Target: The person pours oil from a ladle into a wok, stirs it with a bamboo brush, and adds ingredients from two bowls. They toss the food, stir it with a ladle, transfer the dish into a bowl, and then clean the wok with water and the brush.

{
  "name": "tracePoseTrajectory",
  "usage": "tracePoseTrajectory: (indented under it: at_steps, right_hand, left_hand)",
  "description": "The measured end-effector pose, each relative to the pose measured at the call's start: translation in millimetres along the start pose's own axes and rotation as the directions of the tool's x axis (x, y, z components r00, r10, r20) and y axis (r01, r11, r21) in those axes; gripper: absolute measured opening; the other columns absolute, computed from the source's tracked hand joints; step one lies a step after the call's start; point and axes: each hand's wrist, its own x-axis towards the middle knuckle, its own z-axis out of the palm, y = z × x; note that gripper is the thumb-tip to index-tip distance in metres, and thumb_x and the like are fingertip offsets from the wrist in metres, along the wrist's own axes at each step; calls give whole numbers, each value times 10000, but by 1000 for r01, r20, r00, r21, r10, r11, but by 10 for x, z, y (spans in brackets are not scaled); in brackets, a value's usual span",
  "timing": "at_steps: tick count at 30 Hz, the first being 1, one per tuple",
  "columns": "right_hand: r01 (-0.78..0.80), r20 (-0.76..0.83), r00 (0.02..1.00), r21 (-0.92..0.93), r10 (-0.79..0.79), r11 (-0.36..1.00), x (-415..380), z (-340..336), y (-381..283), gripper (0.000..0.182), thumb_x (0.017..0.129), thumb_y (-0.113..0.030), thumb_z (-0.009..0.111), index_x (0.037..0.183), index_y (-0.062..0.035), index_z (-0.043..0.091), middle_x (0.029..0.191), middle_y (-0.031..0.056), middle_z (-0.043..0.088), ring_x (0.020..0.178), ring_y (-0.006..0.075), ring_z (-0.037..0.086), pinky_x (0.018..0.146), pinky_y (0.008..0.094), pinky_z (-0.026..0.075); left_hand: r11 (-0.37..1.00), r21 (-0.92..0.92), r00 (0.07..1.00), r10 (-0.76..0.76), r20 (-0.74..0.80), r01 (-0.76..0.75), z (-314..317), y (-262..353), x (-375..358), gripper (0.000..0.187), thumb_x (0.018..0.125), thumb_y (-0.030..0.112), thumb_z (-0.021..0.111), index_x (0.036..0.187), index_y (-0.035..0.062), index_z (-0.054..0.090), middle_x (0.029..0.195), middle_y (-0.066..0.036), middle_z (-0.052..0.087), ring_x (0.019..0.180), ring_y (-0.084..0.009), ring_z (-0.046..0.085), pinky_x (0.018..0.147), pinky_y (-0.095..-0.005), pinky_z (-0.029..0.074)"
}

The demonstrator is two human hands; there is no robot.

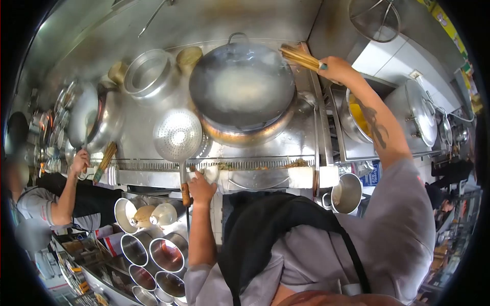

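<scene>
Out to the right of the large wok (pixel 242 86), my right hand (pixel 339 70) is closed round a bamboo wok brush (pixel 301 56), its bristle end towards the wok's rim. The wok sits tilted on the burner ring, with a cloudy pale patch in its bowl. My left hand (pixel 202 187) is at the range's front edge, fingers curled, touching or next to a white cloth (pixel 211 173). Just left of it is the wooden handle of a perforated skimmer (pixel 177 135), whose bowl is over the steel top. What the left fingers hold, if anything, I cannot make out.
Steel pots (pixel 148 74) stand at the back left. Several sauce containers (pixel 167 254) are at lower left. A co-worker's hand (pixel 80 162) works at a wok further left. On the right are a pot with yellow contents (pixel 357 120) and a lidded pot (pixel 416 115).
</scene>
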Motion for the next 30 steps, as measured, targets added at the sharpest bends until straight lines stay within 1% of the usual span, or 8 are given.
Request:
tracePoseTrajectory:
  at_steps: [6, 8, 10, 12, 20, 21, 26, 30]
  right_hand:
    - [-113, -192, 949, 536, 251, 837, -1316, 712, 111, 495, 889, -345, 631, 1238, 2, 579, 1051, 203, 671, 982, 270, 648, 876, 354, 489]
    - [-19, -228, 908, 816, 352, 578, -1760, 1659, 182, 428, 907, -259, 637, 1241, 1, 577, 1064, 129, 677, 973, 181, 627, 869, 306, 480]
    - [-205, 72, 889, 946, 453, 250, -2253, 2666, 86, 418, 914, -276, 635, 1235, -13, 583, 973, 98, 654, 832, 178, 639, 758, 319, 516]
    - [-660, 853, 502, 485, 144, -574, -2380, 2828, 95, 382, 932, -398, 558, 1119, -66, 534, 715, 101, 575, 522, 252, 585, 416, 373, 455]
    - [-384, 385, 846, 920, 370, -78, -2684, 2607, -187, 391, 946, -410, 533, 1130, -65, 525, 737, 96, 572, 509, 239, 567, 404, 330, 444]
    - [-649, 712, 589, 699, 383, -300, -2637, 2594, -209, 403, 945, -397, 540, 1149, -50, 521, 743, 95, 568, 523, 236, 568, 415, 336, 458]
    - [-609, 802, 596, 493, 53, -621, -2598, 2281, -136, 404, 946, -375, 551, 1191, -56, 519, 737, 78, 555, 514, 221, 567, 420, 340, 471]
    - [-412, 412, 852, 908, 324, -71, -2786, 2681, -226, 356, 946, -376, 546, 1135, -74, 543, 725, 76, 559, 475, 203, 565, 404, 319, 457]
  left_hand:
    - [966, -237, 995, 103, -12, -103, 217, -224, 188, 599, 730, 226, 664, 1216, -61, 464, 956, -232, 631, 853, -374, 639, 764, -399, 524]
    - [536, -821, 979, -56, 195, 195, 123, -275, 192, 472, 766, 131, 605, 1179, -58, 478, 949, -163, 640, 861, -304, 647, 733, -410, 533]
    - [-169, -914, 930, 67, 362, 368, -232, -124, 16, 431, 803, 36, 536, 1227, -17, 483, 1076, -141, 606, 945, -281, 633, 835, -433, 528]
    - [-290, -885, 922, 246, 300, 365, -361, -50, -22, 416, 810, 43, 531, 1220, -6, 488, 1070, -144, 608, 981, -297, 622, 861, -447, 525]
    - [-340, -731, 793, 406, 454, 592, -715, 893, 143, 541, 876, 579, 468, 1158, 130, 575, 940, -82, 645, 862, -273, 608, 738, -480, 498]
    - [-332, -725, 797, 282, 534, 603, -762, 1110, 180, 538, 881, 594, 439, 1148, 151, 588, 932, -70, 649, 916, -277, 609, 779, -538, 471]
    - [-467, -698, 840, 317, 441, 543, -618, 1694, 634, 462, 911, 570, 378, 991, 156, 567, 963, -62, 624, 917, -298, 586, 791, -553, 457]
    - [-483, -692, 844, 307, 440, 536, -431, 1945, 989, 305, 919, 434, 502, 998, 144, 557, 930, -54, 611, 908, -264, 585, 790, -474, 492]
